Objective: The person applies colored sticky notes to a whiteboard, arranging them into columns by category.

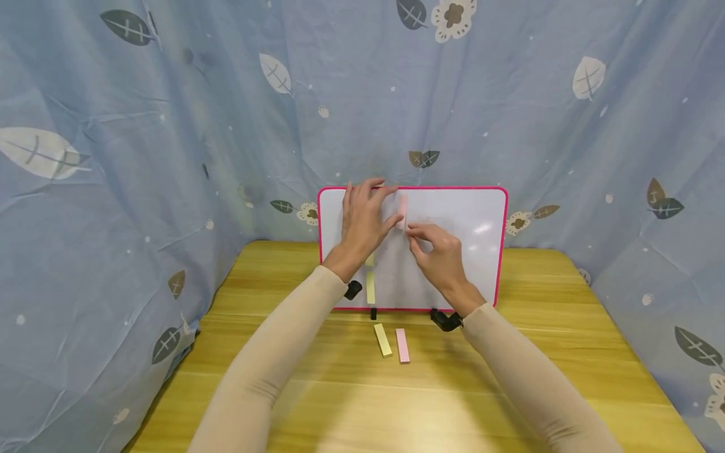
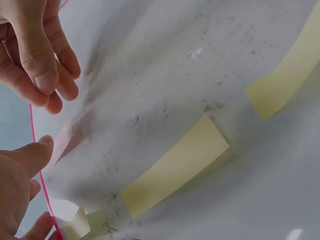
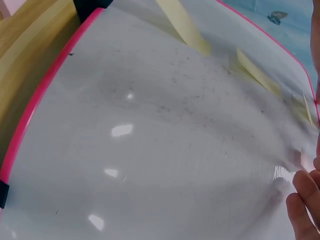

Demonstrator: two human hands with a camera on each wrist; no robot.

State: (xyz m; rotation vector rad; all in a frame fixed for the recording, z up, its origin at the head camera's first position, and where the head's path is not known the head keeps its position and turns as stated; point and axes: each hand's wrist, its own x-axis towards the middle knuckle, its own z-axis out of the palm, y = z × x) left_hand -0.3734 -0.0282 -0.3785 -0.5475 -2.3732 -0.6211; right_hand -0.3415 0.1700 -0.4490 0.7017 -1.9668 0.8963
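A pale pink sticky note strip (image 1: 403,204) stands upright near the top of the whiteboard (image 1: 453,264). My left hand (image 1: 362,217) is spread over the board's upper left, fingers by the top edge and thumb tip at the pink strip. My right hand (image 1: 438,251) has thumb and index tips close together, right by the strip's lower end; whether they pinch anything I cannot tell. In the left wrist view, the right fingertips appear slightly apart from the pink strip (image 2: 62,142). Yellow sticky strips (image 2: 175,167) run in a column on the board, partly hidden in the head view by my left hand.
On the wooden table (image 1: 481,390), a yellow sticky note pad (image 1: 382,340) and a pink sticky note pad (image 1: 403,345) lie in front of the board. Black supports stand at the board's lower edge. A patterned blue curtain (image 1: 351,94) hangs behind and at both sides.
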